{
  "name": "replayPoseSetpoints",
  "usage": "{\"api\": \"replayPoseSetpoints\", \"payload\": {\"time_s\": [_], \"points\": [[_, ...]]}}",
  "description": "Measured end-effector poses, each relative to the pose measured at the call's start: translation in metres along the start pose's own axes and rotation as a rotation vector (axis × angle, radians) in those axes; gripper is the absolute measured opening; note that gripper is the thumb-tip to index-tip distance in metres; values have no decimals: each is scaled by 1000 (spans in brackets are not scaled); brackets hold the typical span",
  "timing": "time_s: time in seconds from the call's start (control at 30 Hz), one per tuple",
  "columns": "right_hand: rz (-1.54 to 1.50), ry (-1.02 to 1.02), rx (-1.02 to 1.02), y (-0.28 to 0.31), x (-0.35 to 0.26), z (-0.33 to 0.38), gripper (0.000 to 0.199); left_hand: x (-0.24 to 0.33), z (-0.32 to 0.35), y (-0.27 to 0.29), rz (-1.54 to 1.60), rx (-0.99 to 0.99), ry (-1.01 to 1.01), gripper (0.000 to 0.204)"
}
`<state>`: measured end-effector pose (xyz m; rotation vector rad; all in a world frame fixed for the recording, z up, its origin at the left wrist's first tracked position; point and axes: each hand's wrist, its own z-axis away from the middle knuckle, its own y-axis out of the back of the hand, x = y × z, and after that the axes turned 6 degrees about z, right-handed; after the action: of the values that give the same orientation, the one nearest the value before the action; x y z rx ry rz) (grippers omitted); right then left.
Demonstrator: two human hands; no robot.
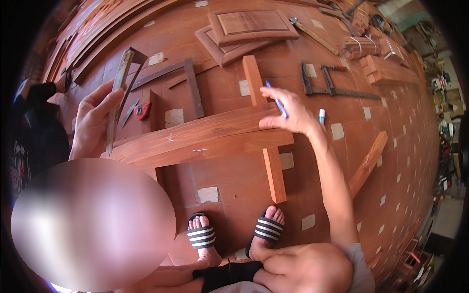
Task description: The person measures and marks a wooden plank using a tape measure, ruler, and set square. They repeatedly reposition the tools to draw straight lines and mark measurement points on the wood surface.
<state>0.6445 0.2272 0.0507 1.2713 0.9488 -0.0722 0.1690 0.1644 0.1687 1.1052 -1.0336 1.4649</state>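
My left hand [94, 115] is raised over the left end of a reddish wooden beam [205, 131]. Its fingers and thumb close on a carpenter's square [119, 88], which stands nearly upright with its lower tip by the beam. My right hand [292, 111] hovers at the beam's right end, thumb and fingers apart, with a blue pen [277, 100] tucked between the fingers. White marks show on the beam. Short wooden bars cross under it; one bar [274, 175] sticks out toward my feet and another [252, 78] points away.
Beyond the beam lie a red tape measure [142, 111], a dark L-shaped piece [191, 88], wooden panels [254, 27], a hammer [315, 36] and a bar clamp [337, 91]. A small white-and-green tube [322, 116] is right of my hand. Someone in dark clothes [41, 132] is at left; a blurred patch hides the lower left.
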Motion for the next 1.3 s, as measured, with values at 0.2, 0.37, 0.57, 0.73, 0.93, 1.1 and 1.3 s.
{"api": "replayPoseSetpoints", "payload": {"time_s": [0.2,0.37,0.57,0.73,0.93,1.1,1.3], "points": [[291,-109,-249,15,24,3,80,-8,0,-12,-108,-63,-39,38],[375,59,32,-11,31,26,68,-15,12,-50,-277,-110,-77,44],[356,160,186,-36,26,60,66,-36,29,-99,-456,-171,-80,48],[128,114,127,-22,24,57,49,-58,34,-138,-579,-276,-183,45],[-8,66,94,-19,29,53,40,-108,54,-189,-794,-327,-511,40],[-118,8,128,-17,41,63,40,-147,68,-211,-845,-392,-505,42],[-221,-163,345,-10,49,104,48,-167,60,-219,-916,-365,-523,44]]}}
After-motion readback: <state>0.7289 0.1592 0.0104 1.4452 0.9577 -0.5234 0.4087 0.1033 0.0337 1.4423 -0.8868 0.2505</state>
